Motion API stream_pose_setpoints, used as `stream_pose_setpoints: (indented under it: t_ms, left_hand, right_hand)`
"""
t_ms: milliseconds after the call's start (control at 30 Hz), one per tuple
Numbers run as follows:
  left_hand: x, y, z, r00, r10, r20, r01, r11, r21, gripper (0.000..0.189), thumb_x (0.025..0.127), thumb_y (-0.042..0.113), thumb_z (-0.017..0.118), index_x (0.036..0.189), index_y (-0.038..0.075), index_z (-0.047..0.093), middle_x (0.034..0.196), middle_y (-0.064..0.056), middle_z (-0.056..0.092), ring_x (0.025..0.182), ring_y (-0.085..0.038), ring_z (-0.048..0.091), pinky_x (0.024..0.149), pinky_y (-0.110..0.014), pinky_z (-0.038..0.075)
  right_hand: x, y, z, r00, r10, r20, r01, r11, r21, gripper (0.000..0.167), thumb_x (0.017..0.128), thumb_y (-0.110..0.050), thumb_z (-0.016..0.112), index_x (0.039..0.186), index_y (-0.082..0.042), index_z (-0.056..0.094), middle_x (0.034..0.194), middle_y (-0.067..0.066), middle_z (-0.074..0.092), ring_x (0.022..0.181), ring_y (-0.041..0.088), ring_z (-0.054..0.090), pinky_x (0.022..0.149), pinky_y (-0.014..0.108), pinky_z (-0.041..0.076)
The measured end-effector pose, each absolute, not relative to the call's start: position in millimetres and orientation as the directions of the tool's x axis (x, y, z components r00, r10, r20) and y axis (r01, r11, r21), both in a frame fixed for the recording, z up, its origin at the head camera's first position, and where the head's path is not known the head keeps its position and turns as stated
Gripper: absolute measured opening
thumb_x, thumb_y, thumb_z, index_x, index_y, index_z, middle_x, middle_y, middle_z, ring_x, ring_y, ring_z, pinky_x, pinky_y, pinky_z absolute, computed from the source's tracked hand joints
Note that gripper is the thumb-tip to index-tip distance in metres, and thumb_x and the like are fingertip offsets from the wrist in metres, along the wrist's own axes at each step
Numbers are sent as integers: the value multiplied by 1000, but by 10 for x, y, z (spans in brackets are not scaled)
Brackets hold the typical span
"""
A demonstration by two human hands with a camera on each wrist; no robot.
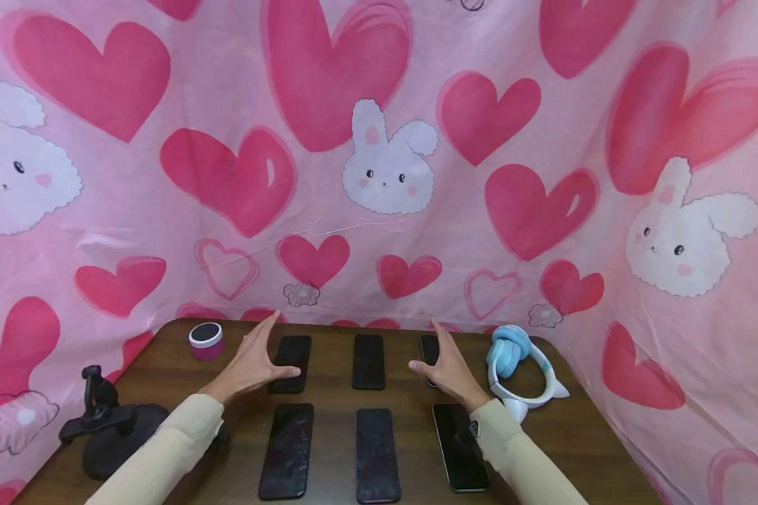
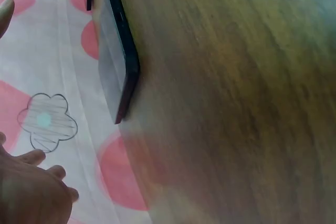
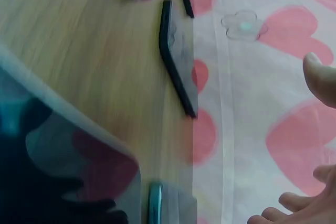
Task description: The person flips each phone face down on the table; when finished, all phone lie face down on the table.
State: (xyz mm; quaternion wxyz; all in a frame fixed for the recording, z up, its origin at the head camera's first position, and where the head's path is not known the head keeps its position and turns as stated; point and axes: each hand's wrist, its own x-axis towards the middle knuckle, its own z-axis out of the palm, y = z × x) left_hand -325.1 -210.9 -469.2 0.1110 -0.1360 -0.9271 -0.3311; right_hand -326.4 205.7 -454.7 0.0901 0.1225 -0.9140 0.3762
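Observation:
Smartphones lie flat in two rows of three. My left hand [image 1: 253,363], fingers spread and thumb out, hovers over the back-left phone [image 1: 295,347] and partly hides it; whether it touches is unclear. My right hand [image 1: 450,368] is likewise spread, above the back-right phone [image 1: 427,345], which it mostly covers. Between the hands lies the back-middle phone [image 1: 369,361]. In front are a left phone [image 1: 287,452], a middle phone [image 1: 377,456] and a right phone [image 1: 457,449] under my right wrist. The wrist views show the left hand [image 2: 34,192] and right hand [image 3: 310,203] holding nothing.
A purple-and-white round object [image 1: 205,341] stands at the back left. Nearer, a black stand [image 1: 123,428] with a clamp-like top sits beside my left forearm. Blue-and-white cat-ear headphones [image 1: 524,365] lie at the right. A pink heart-and-bunny cloth [image 1: 385,231] hangs around the wooden table [image 1: 335,421].

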Motion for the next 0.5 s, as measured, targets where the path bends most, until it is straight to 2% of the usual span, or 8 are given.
stream_pose_setpoints:
  t_ms: [167,333,500]
  left_hand:
    - [-3276,-2125,-4719,-944,162,287,314,706,634,127,69,46,89,164,17,9,167,-24,21,150,-52,24,112,-76,27]
    - [-3278,-2149,-4683,-960,152,236,278,637,719,129,70,49,89,164,18,6,168,-24,17,151,-52,21,115,-76,23]
    - [-3281,-2216,-4657,-972,179,154,226,513,828,123,77,46,84,163,13,2,168,-26,12,152,-53,15,115,-77,20]
  right_hand:
    - [-3251,1897,-4520,-965,-148,218,-263,572,-777,106,82,-46,79,162,-14,18,169,15,25,155,40,26,122,63,26]
    - [-3239,1729,-4459,-970,-177,164,-217,346,-913,100,87,-36,78,162,-12,17,169,19,22,156,42,22,124,61,23]
    - [-3249,1555,-4436,-976,-181,126,-162,205,-965,96,89,-31,77,162,-11,17,168,21,21,155,43,21,125,60,21]
